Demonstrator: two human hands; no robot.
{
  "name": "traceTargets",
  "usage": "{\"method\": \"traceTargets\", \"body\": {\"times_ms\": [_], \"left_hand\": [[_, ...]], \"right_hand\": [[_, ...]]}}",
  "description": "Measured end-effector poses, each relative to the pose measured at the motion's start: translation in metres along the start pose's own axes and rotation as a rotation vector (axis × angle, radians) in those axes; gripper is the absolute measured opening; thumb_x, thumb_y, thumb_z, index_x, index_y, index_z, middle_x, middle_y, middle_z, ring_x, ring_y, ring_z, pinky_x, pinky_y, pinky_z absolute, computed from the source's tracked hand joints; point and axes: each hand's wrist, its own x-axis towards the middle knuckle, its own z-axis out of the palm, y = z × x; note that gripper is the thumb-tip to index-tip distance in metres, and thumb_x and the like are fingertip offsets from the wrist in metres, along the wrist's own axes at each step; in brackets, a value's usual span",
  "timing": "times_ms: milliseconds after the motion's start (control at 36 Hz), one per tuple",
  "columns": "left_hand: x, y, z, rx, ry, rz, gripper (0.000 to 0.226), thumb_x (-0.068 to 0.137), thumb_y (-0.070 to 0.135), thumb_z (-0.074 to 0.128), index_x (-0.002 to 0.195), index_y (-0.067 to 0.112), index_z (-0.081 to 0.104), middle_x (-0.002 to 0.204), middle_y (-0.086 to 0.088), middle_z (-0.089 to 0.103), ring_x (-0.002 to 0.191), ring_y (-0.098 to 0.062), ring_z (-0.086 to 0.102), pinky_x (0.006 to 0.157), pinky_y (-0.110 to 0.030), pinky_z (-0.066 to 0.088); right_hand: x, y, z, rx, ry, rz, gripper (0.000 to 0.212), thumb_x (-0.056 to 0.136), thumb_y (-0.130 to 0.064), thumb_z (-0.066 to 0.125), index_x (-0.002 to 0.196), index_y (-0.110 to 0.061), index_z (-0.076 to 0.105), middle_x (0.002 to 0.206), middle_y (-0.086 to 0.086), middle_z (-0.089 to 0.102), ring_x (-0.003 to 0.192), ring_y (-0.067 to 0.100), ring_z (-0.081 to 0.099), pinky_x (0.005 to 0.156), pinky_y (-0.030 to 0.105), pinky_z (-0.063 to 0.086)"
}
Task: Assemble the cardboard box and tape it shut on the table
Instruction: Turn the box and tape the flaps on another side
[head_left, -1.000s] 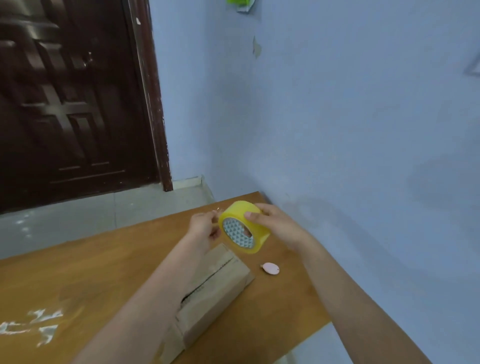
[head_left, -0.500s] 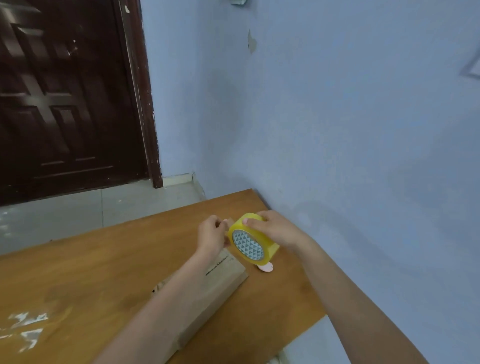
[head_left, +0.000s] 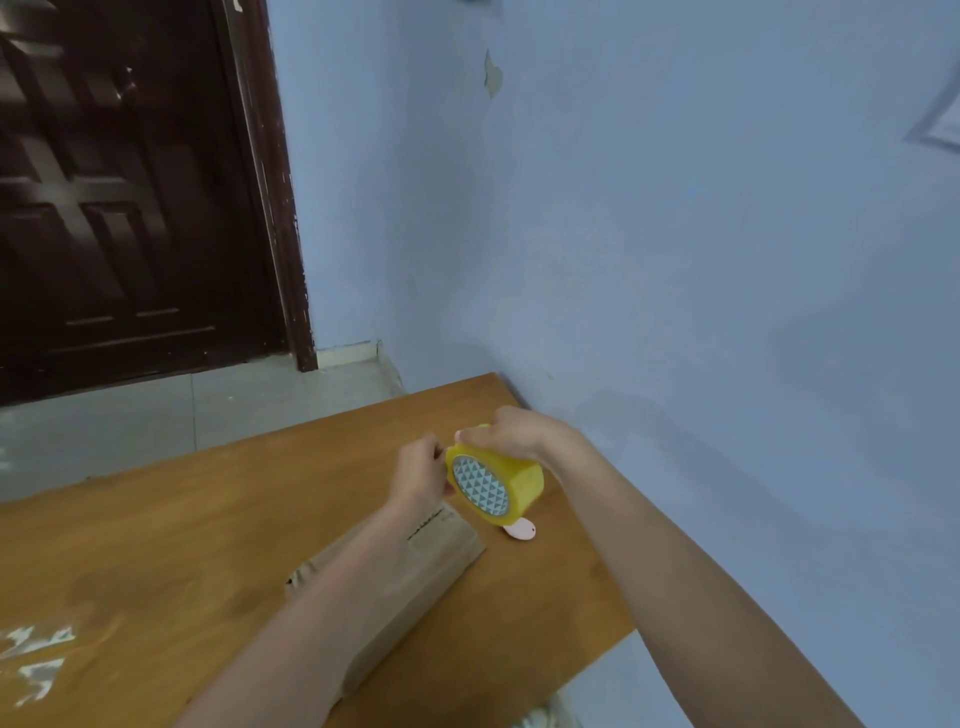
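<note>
**Both hands on the tape roll above the cardboard box**

Head view: the right hand (head_left: 511, 431) grasps a yellow tape roll (head_left: 496, 480) from above, its fingers (head_left: 475, 435) curled over the top of the rim. The roll is tilted, so its core, lined with a white and blue triangle pattern, faces the camera. The left hand (head_left: 421, 470) touches the roll's left edge with its fingers clenched against the rim; whether they pinch a loose tape end cannot be told. The roll is held above the far end of the cardboard box (head_left: 410, 571), which lies flat-sided and long on the wooden table (head_left: 156, 530), running from the near left toward the far right. The left forearm covers much of the box's top, where a dark seam shows near the far end. A small pink oval object (head_left: 521, 530) lies on the table just beside the box's far corner, partly under the roll. White scuffed patches mark the table at its near left. A blue wall (head_left: 675, 260) stands along the table's right side, and a dark wooden door (head_left: 130, 182) is beyond on the left.
</note>
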Motion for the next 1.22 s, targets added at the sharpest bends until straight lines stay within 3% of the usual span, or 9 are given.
{"method": "traceTargets", "body": {"times_ms": [139,250,361,472,556,639,833,1000,1222], "left_hand": [[-0.001,-0.011,0.005,-0.034,-0.007,-0.049,0.021,0.089,-0.002,0.041,0.070,0.006,0.046,0.067,-0.015,0.054,0.054,-0.026,0.057,0.053,-0.043,0.053],[0.005,-0.015,-0.004,-0.017,0.079,-0.076,0.028,0.097,0.009,0.045,0.069,0.009,0.045,0.065,-0.009,0.055,0.050,-0.022,0.062,0.057,-0.042,0.056],[0.013,-0.016,-0.017,0.013,0.079,-0.047,0.024,0.097,0.011,0.047,0.074,0.008,0.049,0.070,-0.008,0.058,0.055,-0.023,0.066,0.063,-0.043,0.058],[0.013,-0.020,-0.020,-0.003,0.106,-0.049,0.023,0.097,0.014,0.048,0.074,0.009,0.048,0.073,-0.010,0.058,0.056,-0.023,0.064,0.060,-0.040,0.057],[0.010,-0.032,-0.021,-0.063,0.149,-0.061,0.024,0.097,0.018,0.049,0.076,0.008,0.050,0.072,-0.008,0.059,0.054,-0.018,0.059,0.051,-0.032,0.052],[0.004,-0.044,-0.016,-0.130,0.145,-0.040,0.026,0.097,0.020,0.050,0.075,0.006,0.049,0.059,-0.010,0.059,0.042,-0.017,0.052,0.041,-0.027,0.045],[-0.005,-0.067,0.000,-0.288,0.196,-0.043,0.027,0.098,0.020,0.049,0.074,0.006,0.046,0.059,-0.010,0.057,0.041,-0.019,0.051,0.036,-0.024,0.040],[-0.006,-0.073,0.004,-0.145,0.111,0.010,0.027,0.097,0.024,0.050,0.079,0.004,0.051,0.064,-0.014,0.062,0.046,-0.015,0.058,0.041,-0.023,0.045],[-0.004,-0.078,0.005,-0.129,0.090,0.015,0.027,0.096,0.022,0.052,0.075,0.005,0.049,0.049,-0.008,0.058,0.041,-0.014,0.055,0.043,-0.026,0.045]], "right_hand": [[0.006,-0.005,0.006,-0.089,-0.050,0.019,0.076,0.085,-0.063,0.049,0.133,-0.004,0.046,0.131,0.011,0.054,0.092,0.023,0.050,0.069,0.029,0.039],[0.005,-0.004,0.009,-0.172,-0.140,0.040,0.077,0.088,-0.060,0.045,0.138,-0.003,0.041,0.143,0.014,0.044,0.124,0.032,0.047,0.084,0.033,0.038],[0.003,0.006,0.010,-0.086,-0.103,0.044,0.082,0.088,-0.059,0.048,0.144,-0.002,0.031,0.148,0.015,0.038,0.130,0.030,0.043,0.089,0.033,0.039],[-0.001,0.016,0.018,-0.008,-0.078,0.007,0.080,0.083,-0.063,0.053,0.138,-0.006,0.039,0.135,0.011,0.048,0.113,0.025,0.050,0.077,0.030,0.040],[-0.005,0.035,0.026,0.156,-0.083,-0.106,0.048,0.081,-0.061,0.059,0.092,-0.015,0.051,0.096,0.003,0.056,0.088,0.019,0.056,0.065,0.027,0.041],[-0.016,0.054,0.033,0.378,-0.107,-0.200,0.036,0.081,-0.053,0.065,0.070,-0.020,0.055,0.072,-0.006,0.062,0.068,0.010,0.061,0.061,0.024,0.044],[-0.030,0.078,0.064,0.689,-0.038,-0.257,0.029,0.076,-0.041,0.065,0.082,-0.012,0.063,0.075,-0.002,0.059,0.070,0.010,0.057,0.064,0.023,0.041],[-0.030,0.077,0.074,0.473,0.128,-0.218,0.031,0.084,-0.038,0.066,0.065,-0.017,0.053,0.063,-0.002,0.048,0.057,0.010,0.045,0.056,0.028,0.033],[-0.026,0.047,0.069,0.159,0.180,-0.117,0.042,0.089,-0.047,0.052,0.071,-0.009,0.052,0.063,0.001,0.049,0.059,0.019,0.047,0.054,0.033,0.031]]}}
